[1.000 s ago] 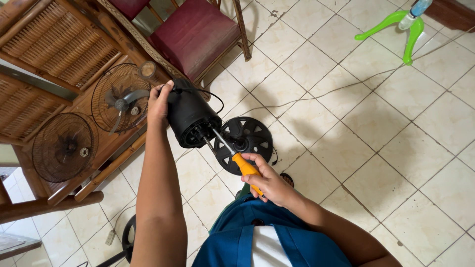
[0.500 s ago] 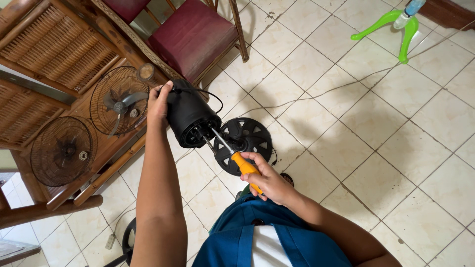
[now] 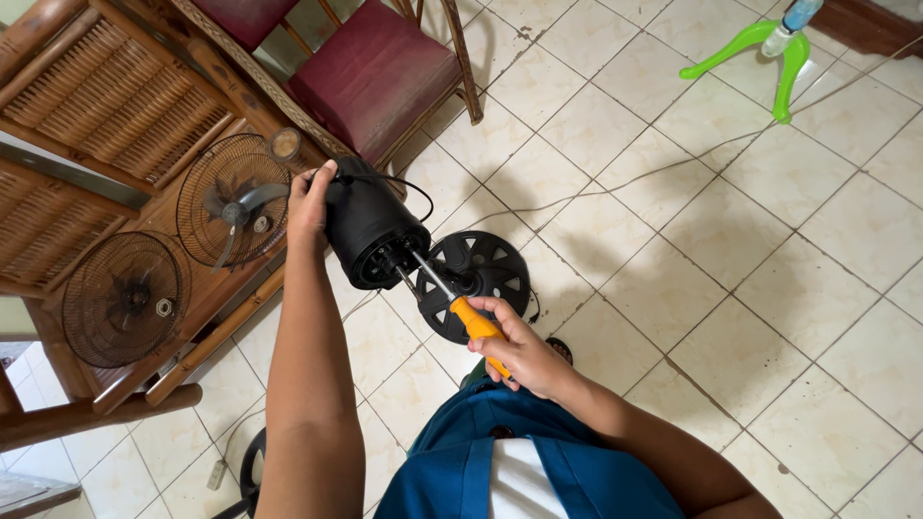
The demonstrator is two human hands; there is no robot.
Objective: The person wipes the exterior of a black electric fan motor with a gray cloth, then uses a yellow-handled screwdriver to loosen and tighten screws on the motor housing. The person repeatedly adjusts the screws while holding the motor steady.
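Note:
My left hand (image 3: 310, 204) grips the back of a black fan motor housing (image 3: 370, 228), held up in the air with its front face and shaft turned toward me. In my right hand (image 3: 524, 351) I hold an orange-handled screwdriver (image 3: 478, 327); its metal shank runs up and left, with the tip against the motor's front face. A black round fan base (image 3: 478, 281) lies on the tiled floor just below the motor. A thin black cord (image 3: 409, 185) loops off the housing.
Two wire fan guards (image 3: 231, 199) (image 3: 122, 298) and a small round cap (image 3: 286, 143) lie on a wooden table at left. A wooden chair with a maroon cushion (image 3: 375, 72) stands behind. A green stand (image 3: 760, 48) is at top right. Another cord (image 3: 635, 173) crosses the tiles.
The motor and both hands stay almost still; the view has shifted only slightly and the screwdriver remains at the motor's face.

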